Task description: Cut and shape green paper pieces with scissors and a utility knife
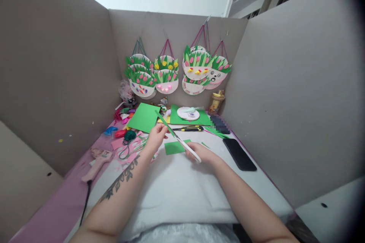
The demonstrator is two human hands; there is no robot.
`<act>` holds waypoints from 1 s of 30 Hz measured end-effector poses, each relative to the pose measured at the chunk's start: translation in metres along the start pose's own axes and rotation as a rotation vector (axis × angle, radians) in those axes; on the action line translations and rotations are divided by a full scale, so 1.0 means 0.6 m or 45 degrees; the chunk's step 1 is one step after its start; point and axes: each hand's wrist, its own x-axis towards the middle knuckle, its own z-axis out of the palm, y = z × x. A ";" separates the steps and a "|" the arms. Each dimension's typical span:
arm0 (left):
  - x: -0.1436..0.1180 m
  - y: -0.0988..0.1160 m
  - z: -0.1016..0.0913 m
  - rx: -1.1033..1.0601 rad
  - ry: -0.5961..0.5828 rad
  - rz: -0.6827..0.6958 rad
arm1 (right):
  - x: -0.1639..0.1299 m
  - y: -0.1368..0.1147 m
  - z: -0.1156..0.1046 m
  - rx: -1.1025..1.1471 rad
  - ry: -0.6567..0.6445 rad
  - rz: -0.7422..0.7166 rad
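Clock from the seat, 12 straight ahead. Table [176,188] is a live workstation. Back wall, 11 through 1: plate baskets [166,83], leaves and flowers on, hung by cords, so those look done. Big green sheet [144,117] at 11, looks whole, so stock remains. Scraps [132,148] also at 11, nearer in, so plenty of cutting done. Right hand [207,154] at 12, gripping scissors [193,153], blades angled toward 11. Left hand [155,136] just 11 of it, pinching a strip. Green card [172,148] lies flat at 12, below the blades, not cut up yet. Strip [160,116] at 12: far end points 11, near end meets the blades. I'd call it mid-trim; blade gap unreadable.
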 end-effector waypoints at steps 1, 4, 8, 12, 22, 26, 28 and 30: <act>-0.001 -0.002 0.003 -0.012 -0.022 0.001 | 0.003 0.004 0.000 0.019 -0.006 -0.010; -0.003 -0.006 0.011 -0.048 -0.059 -0.006 | 0.012 0.017 0.001 0.055 -0.011 -0.027; -0.005 -0.005 0.015 -0.051 -0.047 -0.018 | 0.018 0.026 0.004 0.063 -0.018 -0.044; -0.005 -0.004 0.014 -0.064 -0.039 -0.020 | 0.016 0.023 0.005 0.036 0.003 -0.037; -0.006 -0.005 0.014 -0.066 -0.032 -0.021 | 0.007 0.007 0.004 -0.041 0.023 -0.024; -0.006 -0.005 0.015 -0.061 -0.036 -0.035 | 0.005 0.003 0.004 -0.037 0.032 -0.009; -0.004 -0.005 0.012 -0.053 -0.035 -0.057 | 0.005 0.001 0.002 -0.034 0.037 -0.003; -0.001 -0.005 0.008 -0.042 -0.021 -0.069 | 0.003 -0.002 0.001 -0.032 0.040 0.008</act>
